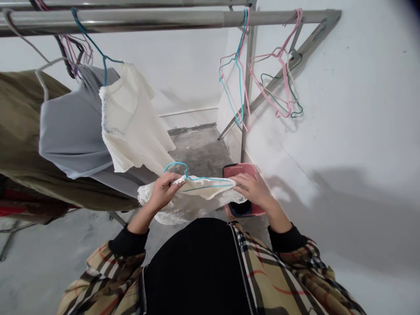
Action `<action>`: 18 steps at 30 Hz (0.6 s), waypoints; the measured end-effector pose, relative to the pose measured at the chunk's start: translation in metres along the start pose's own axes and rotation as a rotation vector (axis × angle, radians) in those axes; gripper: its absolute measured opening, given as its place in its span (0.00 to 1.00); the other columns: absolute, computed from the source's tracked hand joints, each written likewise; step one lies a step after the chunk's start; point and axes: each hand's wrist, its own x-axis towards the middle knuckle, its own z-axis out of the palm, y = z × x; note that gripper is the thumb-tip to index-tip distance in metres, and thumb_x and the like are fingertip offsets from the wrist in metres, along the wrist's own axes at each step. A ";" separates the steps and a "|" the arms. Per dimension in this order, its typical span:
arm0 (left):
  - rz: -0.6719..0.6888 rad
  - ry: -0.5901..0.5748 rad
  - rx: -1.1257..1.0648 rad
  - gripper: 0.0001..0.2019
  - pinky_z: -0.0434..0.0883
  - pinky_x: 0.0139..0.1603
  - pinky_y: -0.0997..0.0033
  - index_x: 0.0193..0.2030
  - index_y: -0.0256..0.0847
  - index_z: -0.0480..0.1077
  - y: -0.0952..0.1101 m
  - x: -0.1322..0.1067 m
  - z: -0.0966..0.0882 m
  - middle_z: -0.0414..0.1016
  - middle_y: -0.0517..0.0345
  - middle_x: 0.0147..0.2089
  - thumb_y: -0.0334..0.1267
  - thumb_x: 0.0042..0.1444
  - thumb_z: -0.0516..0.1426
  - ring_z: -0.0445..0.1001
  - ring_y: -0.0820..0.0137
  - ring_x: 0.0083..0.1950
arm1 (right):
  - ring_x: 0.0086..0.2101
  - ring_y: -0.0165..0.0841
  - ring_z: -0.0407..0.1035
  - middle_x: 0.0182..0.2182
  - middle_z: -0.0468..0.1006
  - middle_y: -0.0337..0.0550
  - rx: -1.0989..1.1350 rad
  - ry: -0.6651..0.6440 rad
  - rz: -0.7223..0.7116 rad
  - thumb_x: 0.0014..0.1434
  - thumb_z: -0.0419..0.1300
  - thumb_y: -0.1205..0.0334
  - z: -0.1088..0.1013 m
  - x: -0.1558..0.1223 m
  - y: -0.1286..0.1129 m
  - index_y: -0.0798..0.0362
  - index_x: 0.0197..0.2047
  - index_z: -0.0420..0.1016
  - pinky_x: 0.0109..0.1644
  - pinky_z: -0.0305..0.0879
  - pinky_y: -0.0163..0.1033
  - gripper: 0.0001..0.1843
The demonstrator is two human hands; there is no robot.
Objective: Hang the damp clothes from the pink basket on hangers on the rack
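Observation:
In front of my body I hold a cream lace top (177, 210) stretched sideways between both hands. A blue wire hanger (206, 178) sits inside its neckline, its hook sticking up at the left. My left hand (166, 189) pinches the lace edge beside the hook. At the other end, my right hand (249, 187) grips the top near the hanger's right end; the fingers partly hide that corner. The garment hangs loosely below the hands, over the floor.
A metal clothes rail (157, 21) crosses above. From it hang a cream short-sleeved top (134, 118), a grey garment (72, 131) and an olive garment (19, 131). Bare hangers (241, 87) hang at its right end, near the wall. A pink basket (259, 210) stands on the floor.

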 end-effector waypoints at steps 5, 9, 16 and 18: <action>-0.028 0.020 -0.041 0.16 0.66 0.33 0.72 0.32 0.39 0.74 0.002 0.009 -0.002 0.73 0.57 0.26 0.50 0.57 0.56 0.69 0.71 0.29 | 0.36 0.37 0.73 0.35 0.80 0.47 0.095 0.049 -0.030 0.65 0.52 0.49 0.002 0.001 -0.008 0.51 0.41 0.79 0.43 0.68 0.42 0.18; -0.037 0.026 -0.020 0.20 0.70 0.46 0.67 0.44 0.38 0.75 -0.025 0.009 -0.014 0.78 0.50 0.39 0.53 0.56 0.57 0.74 0.66 0.41 | 0.35 0.36 0.75 0.35 0.82 0.45 0.064 0.174 -0.044 0.64 0.53 0.51 -0.019 -0.006 -0.015 0.51 0.40 0.78 0.42 0.70 0.40 0.17; -0.383 0.008 -0.289 0.29 0.73 0.46 0.62 0.50 0.34 0.73 -0.071 -0.009 -0.023 0.78 0.44 0.45 0.59 0.54 0.56 0.76 0.64 0.40 | 0.31 0.36 0.76 0.31 0.82 0.45 -0.036 0.334 0.019 0.62 0.55 0.47 -0.052 -0.026 -0.002 0.52 0.36 0.79 0.36 0.71 0.38 0.19; -0.416 -0.044 -0.368 0.28 0.73 0.43 0.64 0.52 0.34 0.71 -0.072 -0.011 -0.017 0.78 0.46 0.44 0.56 0.53 0.58 0.75 0.68 0.37 | 0.30 0.36 0.76 0.30 0.82 0.45 -0.061 0.372 0.056 0.61 0.55 0.45 -0.055 -0.032 0.003 0.52 0.35 0.80 0.35 0.71 0.38 0.20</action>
